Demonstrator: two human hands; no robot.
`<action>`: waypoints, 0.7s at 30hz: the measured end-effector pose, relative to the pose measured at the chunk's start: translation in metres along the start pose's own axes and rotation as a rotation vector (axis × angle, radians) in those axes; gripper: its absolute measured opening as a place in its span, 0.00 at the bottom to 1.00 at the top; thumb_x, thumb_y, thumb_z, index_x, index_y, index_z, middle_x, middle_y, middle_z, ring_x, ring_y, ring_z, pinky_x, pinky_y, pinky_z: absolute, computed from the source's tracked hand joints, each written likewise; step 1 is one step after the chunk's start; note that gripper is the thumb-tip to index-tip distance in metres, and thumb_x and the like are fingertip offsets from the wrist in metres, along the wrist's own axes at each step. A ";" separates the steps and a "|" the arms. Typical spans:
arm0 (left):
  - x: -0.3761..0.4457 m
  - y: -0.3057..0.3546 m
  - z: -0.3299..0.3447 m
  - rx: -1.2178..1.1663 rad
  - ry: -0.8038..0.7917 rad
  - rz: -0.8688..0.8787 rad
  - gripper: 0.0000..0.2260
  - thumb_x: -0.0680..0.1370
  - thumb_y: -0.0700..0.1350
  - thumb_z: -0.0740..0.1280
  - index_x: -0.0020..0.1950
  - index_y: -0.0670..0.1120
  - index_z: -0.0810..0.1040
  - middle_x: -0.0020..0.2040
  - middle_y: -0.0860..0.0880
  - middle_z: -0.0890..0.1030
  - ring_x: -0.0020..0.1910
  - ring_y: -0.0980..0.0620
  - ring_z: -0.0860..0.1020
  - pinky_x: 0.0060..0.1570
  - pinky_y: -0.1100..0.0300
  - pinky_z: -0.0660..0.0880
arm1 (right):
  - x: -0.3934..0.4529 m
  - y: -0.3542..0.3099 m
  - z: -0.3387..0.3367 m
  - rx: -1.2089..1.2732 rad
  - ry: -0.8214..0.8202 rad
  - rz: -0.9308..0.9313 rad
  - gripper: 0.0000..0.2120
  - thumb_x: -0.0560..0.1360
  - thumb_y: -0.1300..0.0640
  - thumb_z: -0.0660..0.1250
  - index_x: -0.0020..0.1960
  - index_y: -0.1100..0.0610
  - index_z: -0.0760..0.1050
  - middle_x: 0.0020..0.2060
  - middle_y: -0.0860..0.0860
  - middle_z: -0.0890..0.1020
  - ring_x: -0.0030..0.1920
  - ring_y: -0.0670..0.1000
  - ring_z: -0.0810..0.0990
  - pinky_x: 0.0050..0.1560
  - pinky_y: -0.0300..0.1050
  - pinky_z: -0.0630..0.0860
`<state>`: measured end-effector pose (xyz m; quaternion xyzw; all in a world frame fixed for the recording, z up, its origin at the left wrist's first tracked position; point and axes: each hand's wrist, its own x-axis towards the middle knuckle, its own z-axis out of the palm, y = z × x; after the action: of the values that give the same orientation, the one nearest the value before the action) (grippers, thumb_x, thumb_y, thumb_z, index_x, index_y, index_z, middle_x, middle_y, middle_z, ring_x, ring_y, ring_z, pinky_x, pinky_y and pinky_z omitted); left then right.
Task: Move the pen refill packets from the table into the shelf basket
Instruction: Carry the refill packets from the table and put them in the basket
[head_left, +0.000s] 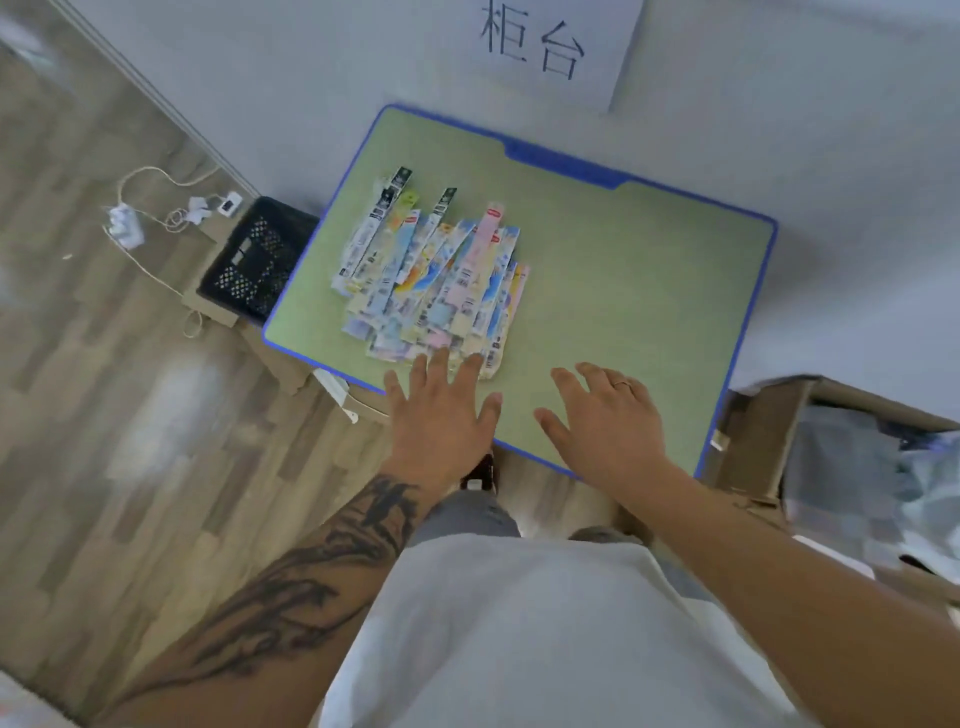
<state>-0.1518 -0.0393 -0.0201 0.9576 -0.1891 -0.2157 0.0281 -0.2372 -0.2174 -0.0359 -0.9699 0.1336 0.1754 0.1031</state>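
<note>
A fanned pile of several long, colourful pen refill packets (439, 275) lies on the left half of a green table with a blue rim (649, 280). My left hand (441, 415) is spread flat over the table's near edge, its fingertips reaching the near end of the pile. My right hand (605, 421), with a ring on one finger, hovers with straight, parted fingers over bare green surface to the right of the pile. Neither hand holds anything. No shelf basket is in view.
A black perforated crate (254, 260) stands on the floor against the table's left side. White cables and chargers (156, 218) lie on the wooden floor farther left. An open cardboard box (769, 447) with plastic wrap sits to the right. A paper sign (545, 47) hangs on the wall.
</note>
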 end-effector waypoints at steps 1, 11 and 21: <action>0.013 -0.011 -0.005 0.004 -0.016 0.029 0.27 0.84 0.63 0.54 0.82 0.56 0.58 0.83 0.45 0.56 0.82 0.40 0.54 0.78 0.33 0.47 | 0.013 -0.011 -0.001 0.015 -0.026 0.044 0.27 0.82 0.36 0.56 0.75 0.50 0.68 0.72 0.55 0.74 0.69 0.61 0.75 0.69 0.57 0.68; 0.104 -0.072 -0.014 0.018 -0.041 0.213 0.26 0.83 0.60 0.58 0.80 0.54 0.65 0.82 0.42 0.61 0.82 0.37 0.56 0.76 0.30 0.48 | 0.119 -0.079 0.007 0.362 -0.124 0.470 0.20 0.82 0.39 0.59 0.61 0.54 0.73 0.54 0.56 0.79 0.55 0.62 0.79 0.55 0.55 0.74; 0.121 -0.073 -0.013 -0.053 -0.075 0.278 0.23 0.83 0.58 0.60 0.77 0.53 0.68 0.82 0.42 0.62 0.82 0.38 0.56 0.77 0.30 0.49 | 0.135 -0.076 0.024 0.760 -0.140 0.735 0.13 0.79 0.45 0.69 0.42 0.52 0.71 0.41 0.51 0.81 0.46 0.57 0.80 0.46 0.51 0.78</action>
<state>-0.0193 -0.0177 -0.0670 0.9123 -0.3151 -0.2502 0.0756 -0.1000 -0.1698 -0.0961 -0.7394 0.5116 0.2037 0.3874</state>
